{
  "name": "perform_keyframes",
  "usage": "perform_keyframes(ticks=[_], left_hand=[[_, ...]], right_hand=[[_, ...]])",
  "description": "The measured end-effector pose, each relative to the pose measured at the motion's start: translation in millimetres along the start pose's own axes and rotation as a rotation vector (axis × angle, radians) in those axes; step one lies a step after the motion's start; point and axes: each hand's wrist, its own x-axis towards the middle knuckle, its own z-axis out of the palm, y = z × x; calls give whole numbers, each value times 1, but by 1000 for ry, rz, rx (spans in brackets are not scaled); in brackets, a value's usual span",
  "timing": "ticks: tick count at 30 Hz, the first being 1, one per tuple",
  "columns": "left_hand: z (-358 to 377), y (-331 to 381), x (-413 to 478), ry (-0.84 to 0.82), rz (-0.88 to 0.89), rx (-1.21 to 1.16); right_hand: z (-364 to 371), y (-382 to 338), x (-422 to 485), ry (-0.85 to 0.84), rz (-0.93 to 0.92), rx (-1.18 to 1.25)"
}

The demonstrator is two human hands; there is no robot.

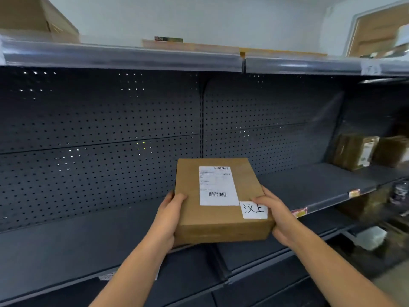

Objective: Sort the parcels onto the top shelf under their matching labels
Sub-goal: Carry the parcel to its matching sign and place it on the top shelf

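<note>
While the left hand (164, 220) and right hand (280, 218) clasp the parcel (218, 200) by its sides, I log it airborne above the middle shelf (66, 244); top shelf (124, 55) placement pending. More boxes (354, 151) wait far right.

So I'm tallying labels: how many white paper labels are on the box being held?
2. The printed shipping label lies on top, at the centre; the handwritten slip sits at its near right corner. Other faces are hidden.
</note>
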Motion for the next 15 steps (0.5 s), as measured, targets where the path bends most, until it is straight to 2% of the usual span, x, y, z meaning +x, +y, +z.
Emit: perform_keyframes(ticks=[5, 12, 15], left_hand=[[23, 4, -1, -74, -1, 46], [85, 5, -13, -170, 7, 77], [117, 6, -21, -194, 29, 70]], right_hand=[[-22, -3, -14, 102, -39, 1], [-80, -17, -30, 340, -145, 63], [-110, -28, -34, 349, -177, 47]])
